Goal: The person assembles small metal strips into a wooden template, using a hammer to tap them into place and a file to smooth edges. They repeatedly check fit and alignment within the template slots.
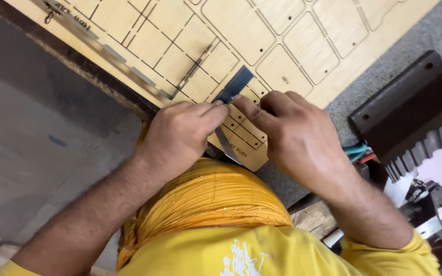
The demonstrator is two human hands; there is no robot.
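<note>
Both hands meet on a thin dark metal strip (234, 87) that stands in a cut line of the big wooden board (303, 46). The left hand (177, 135) is curled, its fingertips pinching the strip from one side. The right hand (295, 133) is bent too, fingers pressing the strip from the other side. Past the left hand, longer metal strips (113, 53) run along the board's cut lines. Beside the right hand sit a dark metal block (405, 102) and some small coloured tools (358, 152). Under both wrists is bunched orange cloth (205, 197).
</note>
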